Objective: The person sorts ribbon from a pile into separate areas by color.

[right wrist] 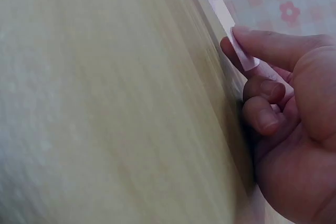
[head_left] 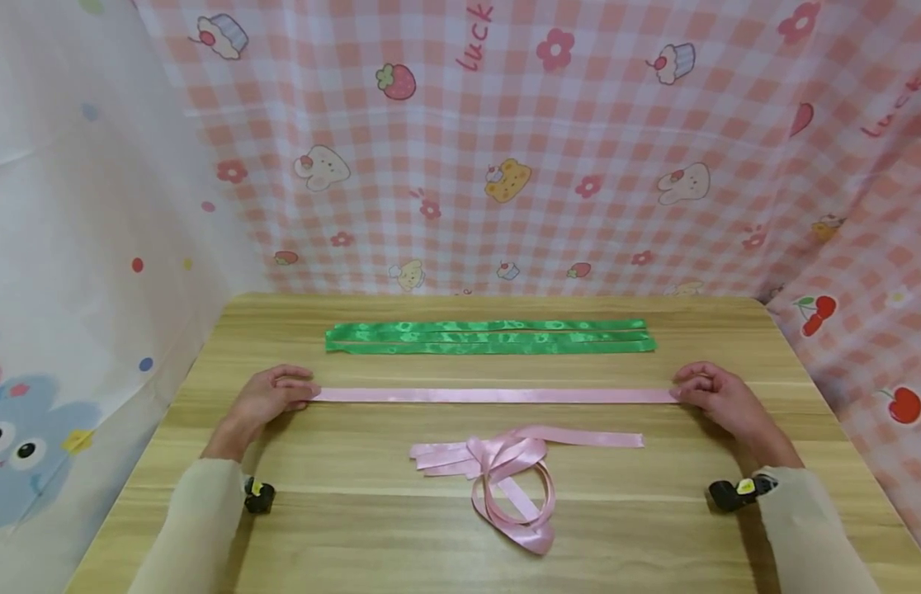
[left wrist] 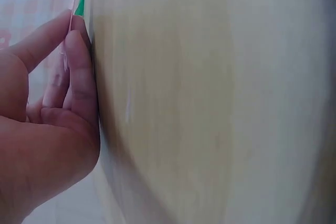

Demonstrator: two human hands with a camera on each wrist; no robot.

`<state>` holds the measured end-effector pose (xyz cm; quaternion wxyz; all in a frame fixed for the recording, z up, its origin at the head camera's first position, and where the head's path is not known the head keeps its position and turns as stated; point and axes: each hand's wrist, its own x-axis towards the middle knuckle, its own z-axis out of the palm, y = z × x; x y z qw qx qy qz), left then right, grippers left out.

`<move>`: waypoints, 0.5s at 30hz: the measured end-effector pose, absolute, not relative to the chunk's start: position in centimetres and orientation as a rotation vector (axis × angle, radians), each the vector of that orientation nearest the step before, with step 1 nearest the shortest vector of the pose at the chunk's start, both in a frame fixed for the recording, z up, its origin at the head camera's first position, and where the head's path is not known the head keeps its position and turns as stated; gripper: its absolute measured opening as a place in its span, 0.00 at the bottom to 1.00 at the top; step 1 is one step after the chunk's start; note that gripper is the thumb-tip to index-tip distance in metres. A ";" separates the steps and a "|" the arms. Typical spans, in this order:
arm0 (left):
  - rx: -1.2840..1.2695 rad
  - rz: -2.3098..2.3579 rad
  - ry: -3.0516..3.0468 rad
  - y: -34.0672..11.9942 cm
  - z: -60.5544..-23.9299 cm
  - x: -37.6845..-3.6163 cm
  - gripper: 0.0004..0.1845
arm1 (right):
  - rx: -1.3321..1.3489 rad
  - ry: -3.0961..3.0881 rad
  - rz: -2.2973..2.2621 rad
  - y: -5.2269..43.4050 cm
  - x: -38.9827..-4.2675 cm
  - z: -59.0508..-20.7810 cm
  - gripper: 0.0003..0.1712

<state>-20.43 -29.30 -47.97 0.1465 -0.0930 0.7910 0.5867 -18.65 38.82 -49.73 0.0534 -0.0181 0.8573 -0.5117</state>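
A long pink ribbon (head_left: 493,396) lies stretched straight across the wooden table (head_left: 356,536). My left hand (head_left: 271,394) pinches its left end (left wrist: 68,51) and my right hand (head_left: 709,394) pinches its right end (right wrist: 239,51), both low on the tabletop. Behind the ribbon lie green ribbons (head_left: 490,337) in a flat bundle; a sliver of green (left wrist: 80,3) shows in the left wrist view. In front sits a looped pink ribbon bow (head_left: 508,478) with loose tails.
Pink checked cloth with cartoon prints (head_left: 550,148) hangs behind and to the right of the table. A white printed cloth (head_left: 67,247) hangs at the left. Small black wrist cameras (head_left: 258,495) sit near both sleeves.
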 end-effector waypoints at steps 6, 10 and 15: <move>-0.305 1.727 2.234 -29.1 -48.0 -20.5 0.31 | -0.052 2.575 -1.606 39.0 -18.7 -49.9 0.17; -0.302 1.724 2.233 -29.2 -48.1 -20.5 0.34 | -0.041 2.567 -1.625 39.0 -18.6 -49.9 0.17; -0.293 1.698 2.256 -29.3 -48.1 -20.6 0.32 | -0.030 2.565 -1.642 39.2 -18.6 -50.2 0.17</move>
